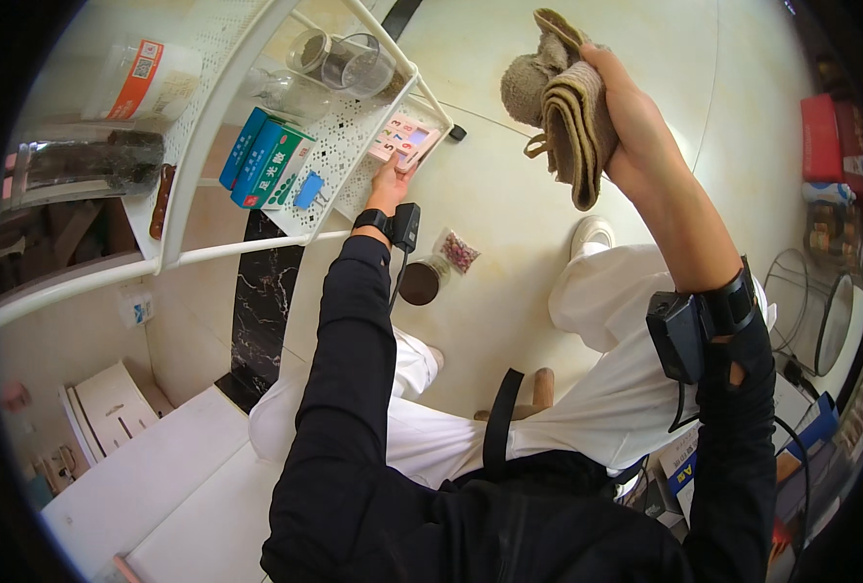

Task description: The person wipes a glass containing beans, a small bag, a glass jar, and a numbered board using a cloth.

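Note:
My left hand (391, 185) has its fingers on the edge of a pink number puzzle board (404, 143), which is on a lower perforated tier of a white metal shelf rack (351, 120). Raised at the upper right, my right hand (632, 120) grips a folded brown cloth (581, 127) whose loose end bunches to the left. Teal and green medicine boxes (275, 164), a blue item (309, 190) and clear jars (358, 65) stand or lie on the tier above the board. The fingertips of my left hand are partly hidden by the board.
On the floor are a dark-topped jar (421, 282) and a small clear bag of reddish pieces (460, 251). A large jar with an orange label (143, 80) is on the rack's upper tier. Red boxes (821, 138) and a round wire-framed object (832, 324) stand at the right.

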Action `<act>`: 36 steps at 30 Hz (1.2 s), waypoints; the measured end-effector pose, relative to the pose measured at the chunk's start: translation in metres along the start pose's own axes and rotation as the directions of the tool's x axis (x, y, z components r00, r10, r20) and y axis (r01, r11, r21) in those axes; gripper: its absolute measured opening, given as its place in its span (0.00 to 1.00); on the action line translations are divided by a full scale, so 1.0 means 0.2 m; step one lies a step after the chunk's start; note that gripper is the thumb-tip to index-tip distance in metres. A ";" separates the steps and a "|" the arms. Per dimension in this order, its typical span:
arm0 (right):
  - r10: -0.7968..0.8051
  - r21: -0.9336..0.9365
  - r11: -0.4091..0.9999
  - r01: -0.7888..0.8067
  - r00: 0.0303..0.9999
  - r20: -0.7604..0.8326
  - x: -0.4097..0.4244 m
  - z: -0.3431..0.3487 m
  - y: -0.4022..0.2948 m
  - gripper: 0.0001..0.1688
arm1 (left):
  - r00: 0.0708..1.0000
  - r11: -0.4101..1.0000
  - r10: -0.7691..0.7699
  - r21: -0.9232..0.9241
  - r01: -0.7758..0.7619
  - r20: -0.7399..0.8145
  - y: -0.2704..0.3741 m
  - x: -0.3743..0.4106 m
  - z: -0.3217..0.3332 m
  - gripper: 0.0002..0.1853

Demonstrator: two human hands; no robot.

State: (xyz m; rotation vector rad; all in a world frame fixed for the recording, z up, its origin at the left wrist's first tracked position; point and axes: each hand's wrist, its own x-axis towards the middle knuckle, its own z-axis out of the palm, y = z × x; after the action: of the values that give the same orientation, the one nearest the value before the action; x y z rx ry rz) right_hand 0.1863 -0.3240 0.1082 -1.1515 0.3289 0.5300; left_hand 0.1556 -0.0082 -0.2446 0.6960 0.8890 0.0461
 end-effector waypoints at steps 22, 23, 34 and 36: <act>0.252 0.122 0.937 -0.327 0.876 0.412 -0.07 0.43 0.11 0.25 | 0.915 0.911 -0.334 0.328 0.251 0.227 0.24 -1.43 0.05 0.18; 0.290 0.118 0.922 -0.368 0.860 0.419 -0.04 0.47 0.16 0.28 | 0.928 0.927 -0.294 0.306 0.218 0.228 0.27 -1.49 0.03 0.18; 0.191 -0.058 0.980 -0.189 0.835 0.516 0.31 0.75 0.58 0.20 | 0.980 0.991 -0.097 0.103 0.080 0.171 0.39 -1.66 -0.06 0.18; 0.139 -0.217 0.976 -0.020 0.822 0.552 0.32 0.72 0.54 0.19 | 0.972 0.987 -0.061 0.156 0.026 0.226 0.38 -1.66 -0.07 0.17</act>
State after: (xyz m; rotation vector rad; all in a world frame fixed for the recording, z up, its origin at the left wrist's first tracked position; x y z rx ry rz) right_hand 0.1766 -0.1438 0.0466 -1.1199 -0.2014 0.9688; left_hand -0.0499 -0.0452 0.0251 0.8062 0.6889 -0.1409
